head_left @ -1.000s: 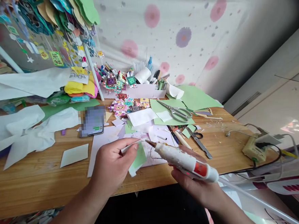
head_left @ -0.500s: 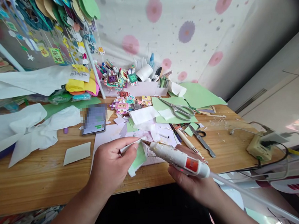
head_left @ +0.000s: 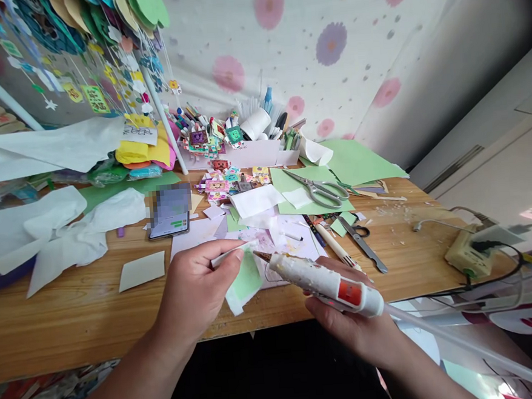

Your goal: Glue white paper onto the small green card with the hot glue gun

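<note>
Between thumb and fingers, my left hand [head_left: 201, 283] pinches a piece of paper, green with white edges [head_left: 245, 281], which hangs down over the table's front part. My right hand [head_left: 347, 324] is wrapped round a white glue gun [head_left: 314, 278] with a red label, and a clear glue stick [head_left: 420, 318] runs out of its back. The gun's metal nozzle points left, a small gap away from the paper's top edge. Part of the paper is hidden behind my left fingers.
Large scissors [head_left: 322, 189] lie on green sheets behind my hands, with a grey blade tool [head_left: 365, 247] nearer. A phone [head_left: 171, 212] and a cream card [head_left: 142, 271] lie left. A power strip [head_left: 470, 255] with cables sits right. Pens fill a box [head_left: 254, 153] at the back.
The glue gun has moved slightly right, and its nozzle has come away from the paper's edge. My left hand still pinches the paper. The view has shifted a little.
</note>
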The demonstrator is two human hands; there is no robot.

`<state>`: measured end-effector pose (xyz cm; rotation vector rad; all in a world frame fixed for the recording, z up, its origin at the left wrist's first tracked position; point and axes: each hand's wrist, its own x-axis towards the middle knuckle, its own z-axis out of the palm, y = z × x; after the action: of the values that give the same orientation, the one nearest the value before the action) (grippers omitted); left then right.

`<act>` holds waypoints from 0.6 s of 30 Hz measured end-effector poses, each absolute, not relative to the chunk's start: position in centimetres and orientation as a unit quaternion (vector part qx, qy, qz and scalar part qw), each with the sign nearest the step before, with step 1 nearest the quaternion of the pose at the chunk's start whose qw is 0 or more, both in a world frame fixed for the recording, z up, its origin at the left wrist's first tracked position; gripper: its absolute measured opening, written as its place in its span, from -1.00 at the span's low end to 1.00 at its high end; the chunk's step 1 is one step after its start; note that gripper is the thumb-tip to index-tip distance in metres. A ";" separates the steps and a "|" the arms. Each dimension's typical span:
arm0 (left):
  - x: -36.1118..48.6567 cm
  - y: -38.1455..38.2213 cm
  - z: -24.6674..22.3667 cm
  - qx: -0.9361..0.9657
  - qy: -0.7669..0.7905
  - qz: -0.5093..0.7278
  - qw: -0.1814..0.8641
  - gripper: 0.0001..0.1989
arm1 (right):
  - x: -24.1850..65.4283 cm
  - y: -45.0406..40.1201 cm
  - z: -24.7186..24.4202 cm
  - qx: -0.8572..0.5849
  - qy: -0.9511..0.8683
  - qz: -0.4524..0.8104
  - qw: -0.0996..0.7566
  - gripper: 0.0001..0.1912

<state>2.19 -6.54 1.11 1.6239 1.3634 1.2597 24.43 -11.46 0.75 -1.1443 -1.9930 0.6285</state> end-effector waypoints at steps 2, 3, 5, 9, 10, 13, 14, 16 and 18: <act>2.2 -6.6 1.1 0.625 0.525 0.477 0.326 -0.86 | 24.2 -11.4 1.0 -0.440 -0.779 0.235 0.380 -0.78; 2.3 -6.7 1.1 0.628 0.526 0.474 0.322 -0.86 | 24.1 -11.4 1.2 -0.439 -0.779 0.230 0.383 -0.78; 2.3 -6.9 1.2 0.634 0.529 0.471 0.310 -0.86 | 24.0 -11.4 1.4 -0.441 -0.779 0.227 0.384 -0.77; 2.4 -7.1 1.4 0.643 0.532 0.467 0.291 -0.85 | 23.8 -11.4 1.7 -0.448 -0.780 0.227 0.373 -0.76; 2.4 -7.1 1.4 0.645 0.533 0.466 0.288 -0.85 | 23.9 -11.4 1.6 -0.445 -0.782 0.227 0.372 -0.76; 2.4 -7.0 1.5 0.644 0.533 0.465 0.292 -0.84 | 24.0 -11.5 1.5 -0.438 -0.790 0.224 0.367 -0.78; 2.4 -6.9 1.5 0.641 0.533 0.466 0.296 -0.84 | 24.0 -11.5 1.4 -0.439 -0.790 0.224 0.364 -0.78; 2.3 -6.9 1.6 0.634 0.536 0.467 0.305 -0.83 | 24.1 -11.6 1.3 -0.445 -0.788 0.227 0.359 -0.78; 2.3 -7.0 1.6 0.628 0.539 0.467 0.311 -0.82 | 24.2 -11.7 1.2 -0.451 -0.786 0.231 0.354 -0.77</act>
<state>2.29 -6.96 1.63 1.6569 1.4227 1.2338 24.16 -11.73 1.19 -1.1660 -2.0319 0.5961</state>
